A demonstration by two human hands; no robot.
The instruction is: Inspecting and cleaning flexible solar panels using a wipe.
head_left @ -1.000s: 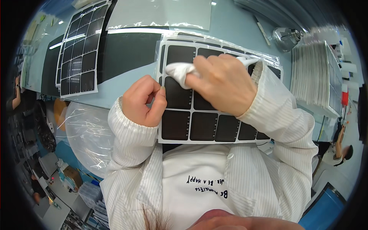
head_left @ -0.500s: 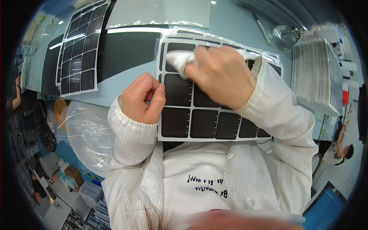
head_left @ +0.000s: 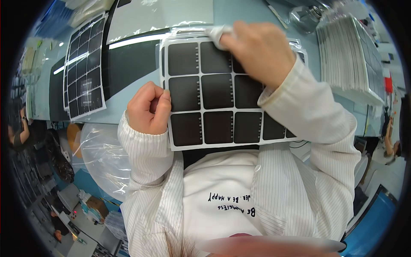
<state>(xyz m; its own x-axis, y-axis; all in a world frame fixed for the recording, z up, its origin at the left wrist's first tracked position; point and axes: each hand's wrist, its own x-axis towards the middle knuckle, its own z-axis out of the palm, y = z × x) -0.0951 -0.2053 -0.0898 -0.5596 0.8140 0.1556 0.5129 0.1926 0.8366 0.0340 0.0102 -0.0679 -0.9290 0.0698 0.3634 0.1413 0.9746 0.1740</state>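
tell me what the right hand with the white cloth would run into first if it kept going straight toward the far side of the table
Probably the clear plastic film past the top edge of the sheet of black squares that the right hand and white cloth are on; depth is unclear.

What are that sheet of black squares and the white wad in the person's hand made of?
The sheet looks like thin white card or plastic film carrying matte black squares, probably stickers or pads; it lies flat and bends little. The white wad under the right hand looks like soft cloth or tissue, crumpled and folded.
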